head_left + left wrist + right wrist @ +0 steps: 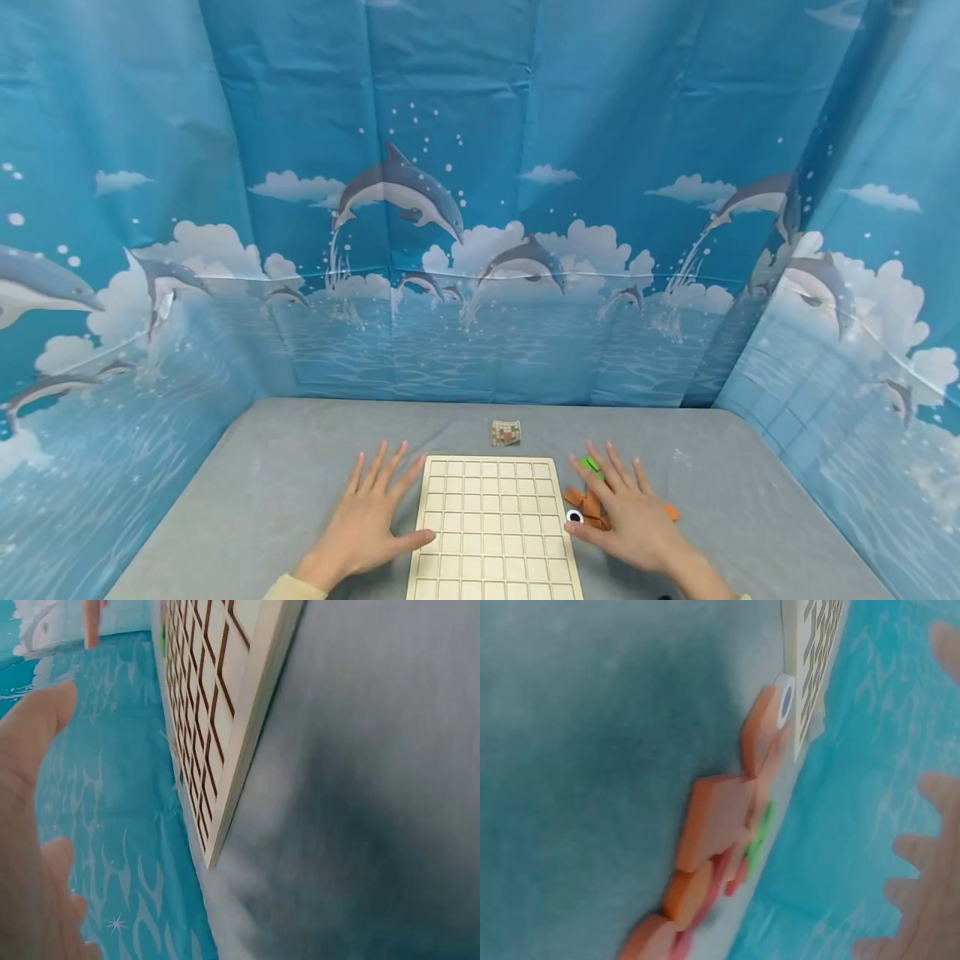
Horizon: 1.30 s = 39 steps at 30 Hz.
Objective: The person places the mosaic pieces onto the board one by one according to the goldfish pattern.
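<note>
A pale wooden grid board (491, 529) with square cells lies on the grey surface between my hands. My left hand (371, 521) hovers at its left edge, fingers spread and straight, the thumb tip overlapping the board in the head view. To the right, my right hand (633, 517) is spread in the same way above a small pile of coloured pieces, holding nothing. Orange pieces (718, 817), a green piece (760, 838) and a white ring with a dark centre (784, 701) make up much of that pile. In the head view the right hand hides part of it.
A small printed card (506, 432) with a coloured grid pattern lies beyond the board's far edge. Blue curtains (465, 350) printed with dolphins enclose the grey table (292, 467) at the back and both sides.
</note>
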Available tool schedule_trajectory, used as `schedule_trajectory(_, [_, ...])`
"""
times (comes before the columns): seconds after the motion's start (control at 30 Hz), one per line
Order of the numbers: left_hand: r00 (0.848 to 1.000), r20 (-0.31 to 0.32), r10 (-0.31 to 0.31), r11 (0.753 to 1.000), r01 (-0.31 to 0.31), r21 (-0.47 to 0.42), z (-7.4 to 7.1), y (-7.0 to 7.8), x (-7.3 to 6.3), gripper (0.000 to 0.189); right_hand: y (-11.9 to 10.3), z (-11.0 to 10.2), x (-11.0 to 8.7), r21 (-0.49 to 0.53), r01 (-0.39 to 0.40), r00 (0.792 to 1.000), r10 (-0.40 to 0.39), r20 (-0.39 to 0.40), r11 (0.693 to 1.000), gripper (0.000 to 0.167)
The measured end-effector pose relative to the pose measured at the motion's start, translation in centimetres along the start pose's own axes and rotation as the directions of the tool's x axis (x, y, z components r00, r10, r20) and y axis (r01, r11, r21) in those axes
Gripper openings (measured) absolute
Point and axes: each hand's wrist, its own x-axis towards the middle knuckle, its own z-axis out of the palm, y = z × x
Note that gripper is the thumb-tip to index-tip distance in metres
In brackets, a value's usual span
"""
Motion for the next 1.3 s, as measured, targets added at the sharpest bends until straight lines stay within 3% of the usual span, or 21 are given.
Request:
schedule_trajectory(0.17, [0.996, 0.065, -0.056, 0.986, 0.066, -0.156, 1.0, 1.0, -1.2, 0.096, 0.6, 0.0, -0.2, 0.119, -0.031, 0.999, 0.035, -0.035, 0.992, 0.076])
schedule_trajectory(0.33, [0.970, 0.206, -0.132, 0.912, 0.200, -0.357, 2.4, 2.0, -2.6, 0.103, 1.5, 0.0, -0.6, 0.191, -0.122, 0.992, 0.126, -0.010, 0.974, 0.071])
schedule_trajectory(0.47, [0.950, 0.277, -0.146, 0.878, 0.253, -0.405, 3.5, 2.7, -3.5, 0.105, 2.2, -0.1, -0.8, 0.232, -0.193, 0.981, 0.193, 0.025, 0.953, 0.066])
schedule_trajectory(0.83, [0.965, 0.221, -0.141, 0.933, 0.204, -0.297, 5.3, 2.6, -4.1, 0.102, 4.2, 0.3, -1.6, 0.220, -0.345, 0.934, 0.357, -0.015, 0.912, 0.041])
schedule_trajectory(1.1, [0.958, 0.240, -0.156, 0.940, 0.218, -0.262, 5.5, 2.2, -4.0, 0.104, 5.1, -0.5, -1.9, 0.151, -0.430, 0.902, 0.431, 0.029, 0.890, 0.034])
schedule_trajectory(1.3, [0.960, 0.239, -0.147, 0.940, 0.211, -0.267, 5.6, 1.9, -4.2, 0.101, 5.9, -1.0, -2.5, 0.166, -0.460, 0.888, 0.455, 0.068, 0.872, 0.034])
